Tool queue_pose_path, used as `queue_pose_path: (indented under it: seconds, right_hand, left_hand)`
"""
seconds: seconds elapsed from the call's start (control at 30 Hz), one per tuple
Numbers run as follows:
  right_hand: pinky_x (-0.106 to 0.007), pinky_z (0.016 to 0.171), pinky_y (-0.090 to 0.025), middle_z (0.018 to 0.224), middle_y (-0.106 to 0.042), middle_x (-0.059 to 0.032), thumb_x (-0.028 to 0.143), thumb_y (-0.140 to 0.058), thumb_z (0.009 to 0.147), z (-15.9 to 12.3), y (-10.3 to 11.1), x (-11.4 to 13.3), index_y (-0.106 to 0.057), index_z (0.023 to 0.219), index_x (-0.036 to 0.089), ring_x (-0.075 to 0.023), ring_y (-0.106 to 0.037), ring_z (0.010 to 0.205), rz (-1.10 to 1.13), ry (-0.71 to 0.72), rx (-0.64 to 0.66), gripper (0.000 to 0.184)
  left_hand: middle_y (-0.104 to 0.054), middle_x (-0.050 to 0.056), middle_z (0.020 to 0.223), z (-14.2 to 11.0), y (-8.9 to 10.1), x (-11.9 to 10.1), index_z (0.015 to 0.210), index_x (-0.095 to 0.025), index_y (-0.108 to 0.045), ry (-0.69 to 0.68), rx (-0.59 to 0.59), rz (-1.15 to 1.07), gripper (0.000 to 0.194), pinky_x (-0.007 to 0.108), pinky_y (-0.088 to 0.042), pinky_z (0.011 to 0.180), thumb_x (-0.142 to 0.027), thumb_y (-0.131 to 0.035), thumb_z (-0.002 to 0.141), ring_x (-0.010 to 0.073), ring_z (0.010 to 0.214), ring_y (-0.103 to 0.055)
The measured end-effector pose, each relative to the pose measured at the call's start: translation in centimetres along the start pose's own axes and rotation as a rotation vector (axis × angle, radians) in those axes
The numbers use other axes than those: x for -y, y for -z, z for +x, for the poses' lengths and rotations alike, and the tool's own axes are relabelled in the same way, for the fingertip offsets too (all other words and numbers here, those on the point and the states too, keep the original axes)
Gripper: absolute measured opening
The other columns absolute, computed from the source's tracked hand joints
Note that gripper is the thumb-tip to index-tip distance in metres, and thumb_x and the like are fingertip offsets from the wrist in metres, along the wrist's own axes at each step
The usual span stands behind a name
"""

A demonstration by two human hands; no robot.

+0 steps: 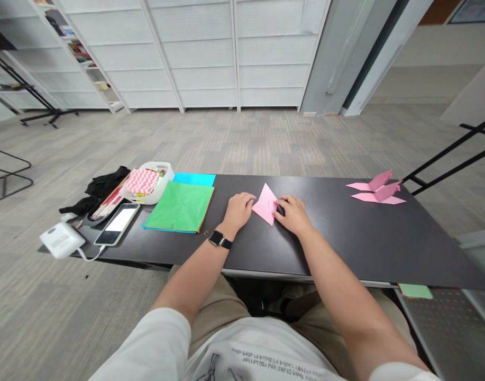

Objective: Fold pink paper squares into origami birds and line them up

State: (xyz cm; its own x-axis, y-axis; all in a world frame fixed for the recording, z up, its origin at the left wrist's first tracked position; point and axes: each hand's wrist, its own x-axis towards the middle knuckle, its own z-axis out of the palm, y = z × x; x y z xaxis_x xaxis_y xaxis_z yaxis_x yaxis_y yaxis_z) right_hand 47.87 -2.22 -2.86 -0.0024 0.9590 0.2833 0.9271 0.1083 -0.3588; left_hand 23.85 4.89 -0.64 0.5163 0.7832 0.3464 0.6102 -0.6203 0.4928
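Note:
A pink sheet of origami paper (265, 206), folded to a pointed kite-like shape, lies on the dark table between my hands. My left hand (238, 210), with a black watch (217, 238) at the wrist, is closed with its fingertips at the paper's left corner. On the other side, my right hand (293, 214) pinches the right edge; the dark tabletop shows between its thumb and fingers. Two folded pink paper cranes (379, 191) rest near the table's far right end. To the left lies green square paper (182, 205), with blue paper (195, 179) behind it.
On the left of the table (345, 248) are a white basket (154, 199) with a pink-patterned packet, a phone (117, 224) cabled to a white power bank (62, 239), pencils and black cloth (107, 181). A pale green pad (415, 291) sits below the right front edge.

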Motion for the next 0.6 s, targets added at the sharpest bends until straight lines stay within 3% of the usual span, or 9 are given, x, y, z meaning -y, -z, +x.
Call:
queue_pose_path:
  seconds: [0.1, 0.17, 0.37, 0.6]
  right_hand:
    - [-0.054, 0.117, -0.038, 0.138, -0.065, -0.0102, 0.034, -0.068, 0.092, 0.11, 0.07, -0.23, -0.076, 0.124, 0.028, -0.0325, -0.056, 0.13, -0.007, 0.009, -0.015, 0.034]
    - [-0.053, 0.117, -0.038, 0.138, -0.067, -0.0085, 0.032, -0.065, 0.095, 0.2, 0.05, -0.23, -0.077, 0.124, 0.03, -0.0315, -0.056, 0.131, -0.003, 0.045, -0.006, 0.032]
    - [-0.053, 0.114, -0.039, 0.136, -0.071, -0.0039, 0.027, -0.06, 0.099, 0.27, -0.06, -0.22, -0.078, 0.125, 0.036, -0.0289, -0.058, 0.128, 0.014, 0.09, 0.056, 0.033]
    - [-0.052, 0.115, -0.038, 0.136, -0.071, -0.0031, 0.026, -0.057, 0.098, 0.2, 0.2, -0.52, -0.079, 0.125, 0.035, -0.0275, -0.058, 0.127, 0.047, 0.128, 0.071, 0.036]
  left_hand:
    - [-0.075, 0.005, 0.121, -0.08, 0.55, 0.69, 0.111, -0.026, -0.078, 0.124, -0.016, 0.067, 0.031, 0.045, -0.048, 0.106, -0.014, -0.052, 0.098, 0.025, 0.114, -0.064]
    - [-0.075, 0.005, 0.12, -0.17, 0.54, 0.76, 0.108, -0.028, -0.08, 0.135, 0.017, 0.089, 0.032, 0.047, -0.048, 0.106, -0.012, -0.056, 0.095, 0.0258, 0.114, -0.063]
    - [-0.075, 0.003, 0.12, -0.24, 0.2, 0.37, 0.107, -0.03, -0.081, 0.053, 0.068, 0.076, 0.027, 0.049, -0.045, 0.107, -0.018, -0.059, 0.096, 0.0257, 0.115, -0.062]
    - [-0.074, 0.003, 0.123, -0.18, 0.37, 0.58, 0.118, -0.031, -0.076, -0.032, 0.076, 0.009, 0.022, 0.044, -0.046, 0.109, -0.026, -0.066, 0.099, 0.024, 0.118, -0.063]
